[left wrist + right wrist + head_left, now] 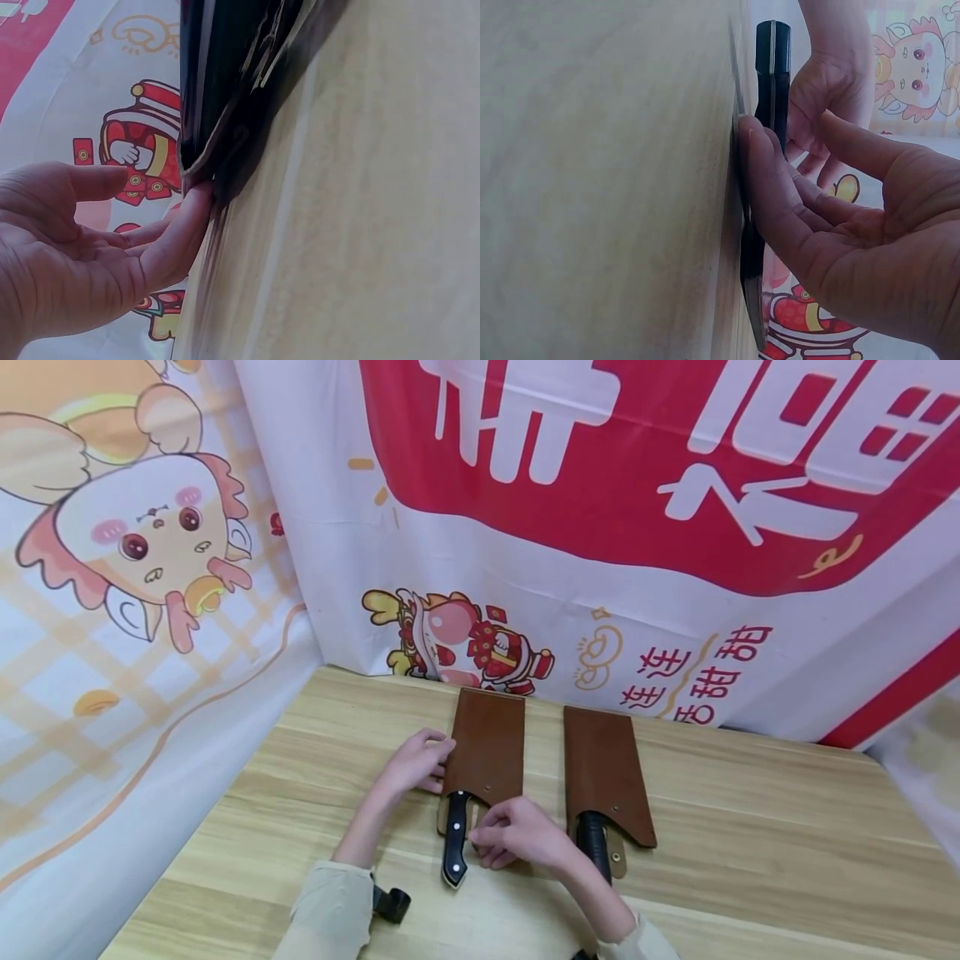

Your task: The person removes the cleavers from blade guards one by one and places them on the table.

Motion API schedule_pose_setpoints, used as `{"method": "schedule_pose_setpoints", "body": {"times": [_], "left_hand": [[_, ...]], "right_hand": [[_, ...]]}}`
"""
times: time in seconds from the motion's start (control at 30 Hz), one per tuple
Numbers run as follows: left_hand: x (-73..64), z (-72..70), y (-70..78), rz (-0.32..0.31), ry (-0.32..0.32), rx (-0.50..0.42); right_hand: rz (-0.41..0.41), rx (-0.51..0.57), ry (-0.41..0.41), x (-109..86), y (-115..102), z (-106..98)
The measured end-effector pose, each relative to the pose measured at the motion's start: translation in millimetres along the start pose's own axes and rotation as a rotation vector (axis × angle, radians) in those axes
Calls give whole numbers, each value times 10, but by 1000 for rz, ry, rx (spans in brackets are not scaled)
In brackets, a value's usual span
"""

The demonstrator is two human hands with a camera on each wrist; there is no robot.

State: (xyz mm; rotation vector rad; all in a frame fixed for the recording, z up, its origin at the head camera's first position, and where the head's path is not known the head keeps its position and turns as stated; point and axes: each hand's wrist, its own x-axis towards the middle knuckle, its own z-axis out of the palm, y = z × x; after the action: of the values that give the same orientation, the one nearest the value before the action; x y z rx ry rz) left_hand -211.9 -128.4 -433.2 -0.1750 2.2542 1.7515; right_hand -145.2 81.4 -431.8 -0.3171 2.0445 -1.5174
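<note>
A black-handled knife (456,839) with silver rivets sits in a brown leather sheath (487,739), its blade hidden inside. My left hand (418,764) touches the sheath's left edge with its fingertips; the left wrist view shows the thumb apart from the fingers. Just right of the handle, my right hand (521,835) has its fingertips at the sheath's lower edge. In the right wrist view its thumb stands away from the fingers (780,191). The knife handle (773,82) shows beyond them. My right hand partly hides the sheath's lower right corner.
To the right lies a second brown sheath (603,760) with a black handle (592,843) and a snap strap (617,856). Both sheaths lie on a wooden table (750,818). A printed cloth (525,543) hangs behind the table, another (150,710) at its left.
</note>
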Motion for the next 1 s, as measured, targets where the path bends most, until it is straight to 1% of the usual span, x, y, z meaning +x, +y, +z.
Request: {"method": "schedule_pose_setpoints", "body": {"times": [0.1, 0.2, 0.4, 0.53, 0.7, 0.8, 1.0], "left_hand": [[-1, 3, -2, -3, -9, -36], [-18, 9, 7, -3, -21, -47], [-37, 40, 32, -17, -45, -9], [-18, 66, 30, -38, -70, 8], [-10, 96, 20, -60, -100, 54], [-15, 108, 15, -55, -98, 61], [-15, 131, 12, -49, -90, 42]], "right_hand": [[1, 2, -3, 2, 1, 3], [16, 1, -13, -3, -15, 9], [47, 28, -28, -25, -56, 22], [59, 65, -18, -39, -69, 34], [71, 112, -10, -45, -75, 47], [71, 142, -14, -42, -70, 51], [74, 209, -40, -52, -47, 47]]}}
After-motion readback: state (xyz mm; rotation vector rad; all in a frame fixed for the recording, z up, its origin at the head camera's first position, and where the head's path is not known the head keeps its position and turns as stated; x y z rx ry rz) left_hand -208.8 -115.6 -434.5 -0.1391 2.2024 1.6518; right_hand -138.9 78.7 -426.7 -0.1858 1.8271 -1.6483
